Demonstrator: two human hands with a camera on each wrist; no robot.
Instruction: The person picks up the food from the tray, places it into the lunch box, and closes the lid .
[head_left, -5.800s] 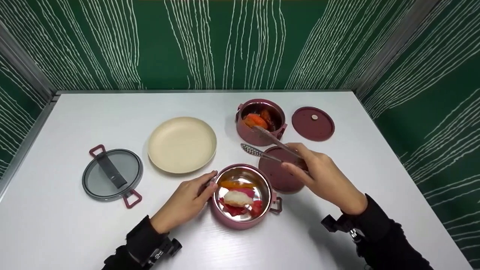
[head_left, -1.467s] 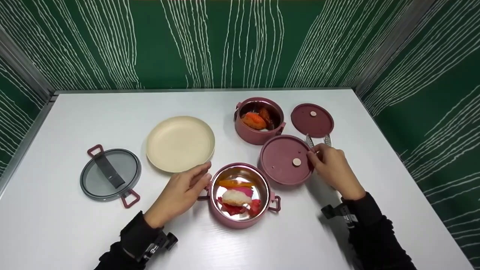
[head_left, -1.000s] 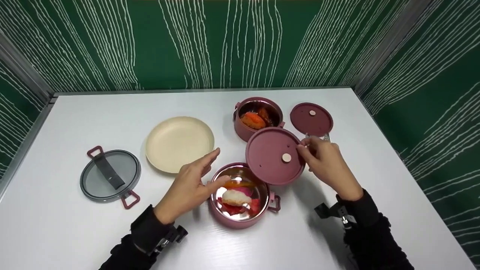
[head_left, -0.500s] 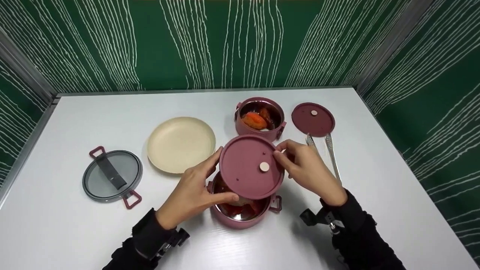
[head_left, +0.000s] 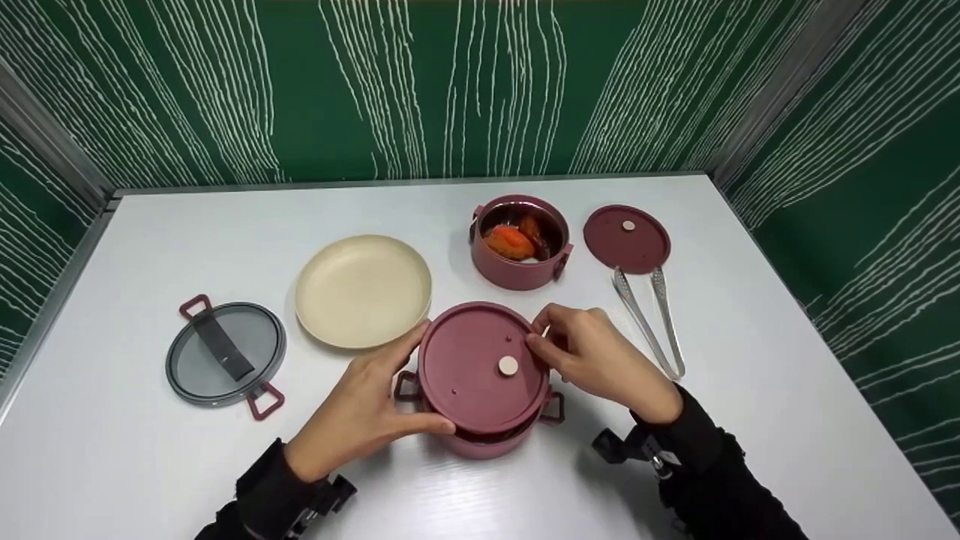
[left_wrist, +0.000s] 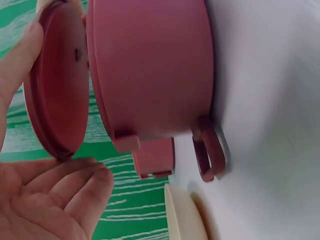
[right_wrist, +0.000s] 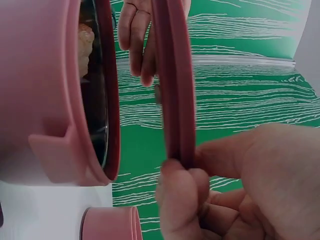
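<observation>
Over the near pink pot [head_left: 480,448] hangs a round dark-pink lid [head_left: 480,375] with a pale knob, slightly tilted. My right hand [head_left: 596,360] pinches the lid's right edge between thumb and fingers. At the lid's left side is my left hand [head_left: 367,409], its fingers and thumb stretched out along the rim, touching it. The left wrist view shows the lid's underside and a gap between lid and pot. Inside the pot, a pale piece of food [right_wrist: 85,50] shows in the right wrist view; the lid hides the rest from above.
Behind stands a second pink pot [head_left: 517,270] with orange-brown food inside. A dark-red lid [head_left: 627,238] and open metal tongs [head_left: 637,311] lie at right. Left are a cream plate [head_left: 364,292] and a grey lid [head_left: 225,352] with red handles.
The tongs, earlier in my right hand, now lie on the table. My right hand has brought the lid left from the table over the near pot; my left hand has come to its rim.
</observation>
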